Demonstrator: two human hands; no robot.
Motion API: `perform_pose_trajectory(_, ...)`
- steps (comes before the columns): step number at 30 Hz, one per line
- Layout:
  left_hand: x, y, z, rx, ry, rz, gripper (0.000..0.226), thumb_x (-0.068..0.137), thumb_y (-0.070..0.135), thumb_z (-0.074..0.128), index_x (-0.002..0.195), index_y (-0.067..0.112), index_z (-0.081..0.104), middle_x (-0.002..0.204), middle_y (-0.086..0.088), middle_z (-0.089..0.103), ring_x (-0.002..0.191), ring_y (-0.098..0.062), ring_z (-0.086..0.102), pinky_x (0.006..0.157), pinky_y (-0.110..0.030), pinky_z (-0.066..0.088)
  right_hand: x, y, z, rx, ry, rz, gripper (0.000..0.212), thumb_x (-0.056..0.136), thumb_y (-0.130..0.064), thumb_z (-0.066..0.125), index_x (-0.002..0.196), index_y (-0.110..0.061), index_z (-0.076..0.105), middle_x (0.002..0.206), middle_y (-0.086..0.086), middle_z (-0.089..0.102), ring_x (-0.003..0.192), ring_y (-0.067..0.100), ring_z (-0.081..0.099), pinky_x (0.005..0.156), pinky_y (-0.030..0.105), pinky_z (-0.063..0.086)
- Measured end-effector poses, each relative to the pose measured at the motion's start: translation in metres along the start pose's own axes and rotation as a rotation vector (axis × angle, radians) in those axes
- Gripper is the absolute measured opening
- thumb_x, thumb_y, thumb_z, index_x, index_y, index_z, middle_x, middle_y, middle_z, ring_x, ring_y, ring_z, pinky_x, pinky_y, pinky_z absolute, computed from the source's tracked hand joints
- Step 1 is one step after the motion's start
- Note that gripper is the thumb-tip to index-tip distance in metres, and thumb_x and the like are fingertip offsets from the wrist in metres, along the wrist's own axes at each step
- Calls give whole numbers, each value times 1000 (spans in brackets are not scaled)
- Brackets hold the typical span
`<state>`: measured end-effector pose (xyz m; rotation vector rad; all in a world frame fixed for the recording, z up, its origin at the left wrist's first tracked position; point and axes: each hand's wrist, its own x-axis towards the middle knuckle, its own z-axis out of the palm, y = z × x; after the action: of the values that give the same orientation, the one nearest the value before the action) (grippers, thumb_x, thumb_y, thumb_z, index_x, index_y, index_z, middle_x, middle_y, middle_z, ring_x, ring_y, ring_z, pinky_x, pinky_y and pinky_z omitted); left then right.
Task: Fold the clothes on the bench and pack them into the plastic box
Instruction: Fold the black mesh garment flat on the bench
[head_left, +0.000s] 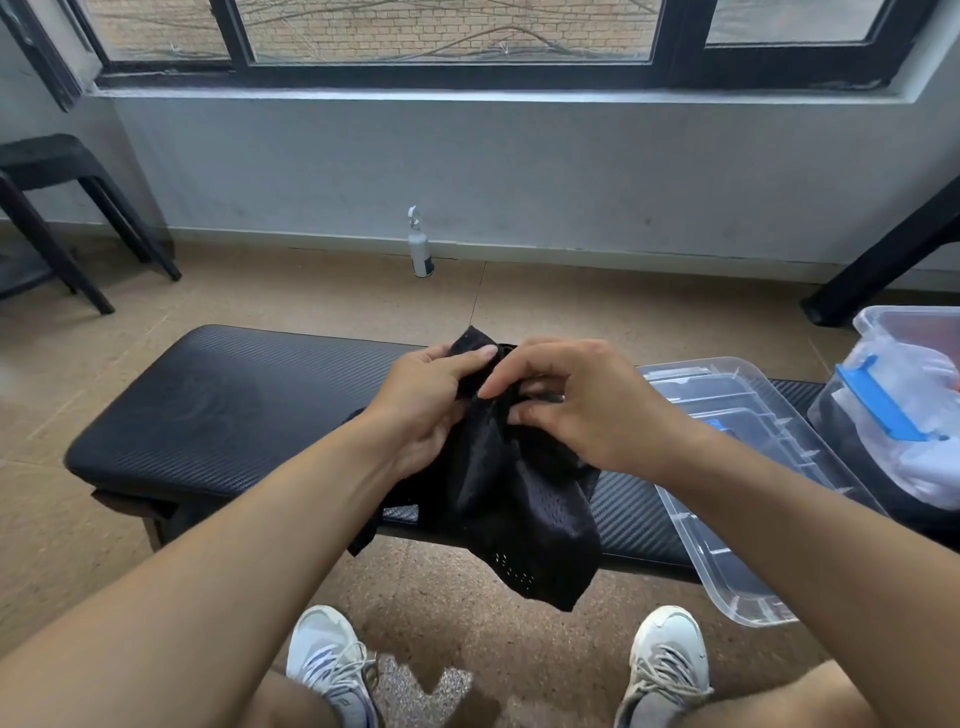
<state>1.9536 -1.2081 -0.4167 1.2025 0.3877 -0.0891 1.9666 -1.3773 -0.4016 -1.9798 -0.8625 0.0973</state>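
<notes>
Black mesh fabric, a garment (511, 483), is bunched between both hands above the padded bench (234, 410). The left hand (431, 405) pinches its upper edge between thumb and curled fingers, a corner of cloth poking up past the thumb. The right hand (576, 405) grips the fabric just beside it, fingers curled into the folds. Most of the garment hangs below the 2 hands, draping over the bench's near edge toward the floor. To the right, a clear plastic lid (737, 499) lies on the bench, with the plastic box (904, 415) beyond it, white items inside.
</notes>
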Motion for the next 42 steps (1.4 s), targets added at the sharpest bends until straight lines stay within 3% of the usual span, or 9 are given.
perform_pose_trajectory(8,2,8,-10,124,11,87,13,97,10,63,109,7,69,90,-8,75,71,-10,74,59,-25,58,4,14,-4,-114,154,241,24,82,-7,79,90,-29,75,83,-10,74,77,7,71,75,26,59)
perform_pose_trajectory(14,-6,1,-5,321,-119,87,17,102,27,56,94,14,64,87,-8,72,82,-19,69,81,-39,55,6,14,-5,2,285,343,22,79,-11,84,80,-19,64,71,0,70,58,15,70,48,26,56)
perform_pose_trajectory(17,-14,0,-6,511,-202,137,35,83,42,79,82,20,51,82,-7,63,79,-20,62,74,-36,51,7,14,-3,-37,251,325,28,76,-15,86,80,-23,60,72,-2,73,56,9,68,52,28,55)
perform_pose_trajectory(20,-19,0,-9,808,-137,257,55,67,27,92,84,22,40,93,-7,71,77,-14,64,70,-34,56,8,14,0,-96,225,308,31,73,-25,88,80,-28,58,73,-7,74,61,0,66,61,23,50)
perform_pose_trajectory(22,-18,0,-10,798,-106,303,58,68,14,91,84,21,35,99,-8,73,80,-16,65,74,-37,56,8,13,0,-83,210,308,32,73,-28,89,82,-27,59,74,-8,75,64,0,67,66,22,50)
perform_pose_trajectory(27,-16,2,-14,672,-99,284,51,73,-3,82,88,18,38,83,2,65,68,-6,62,54,-16,47,8,16,-1,-23,167,305,29,71,-33,90,82,-26,64,74,-7,76,70,4,70,72,28,54)
perform_pose_trajectory(31,-12,4,-20,632,-72,292,40,79,-2,79,94,19,49,105,-6,70,83,-19,66,51,-18,49,7,22,-7,-63,72,286,40,66,-45,91,93,-31,65,83,-10,75,70,1,64,71,27,52)
perform_pose_trajectory(37,-11,18,-40,1021,10,232,69,77,2,83,132,33,53,129,-1,66,107,-17,65,87,-26,53,4,44,-5,-483,-140,201,57,85,-45,75,137,-34,52,137,-12,55,130,10,40,111,37,36)
perform_pose_trajectory(42,2,22,-68,1470,118,53,71,77,8,85,141,16,56,136,-10,63,115,-29,62,94,-34,51,10,62,-1,-631,-217,261,56,94,-49,62,145,-33,46,148,-4,50,139,19,39,116,43,32)
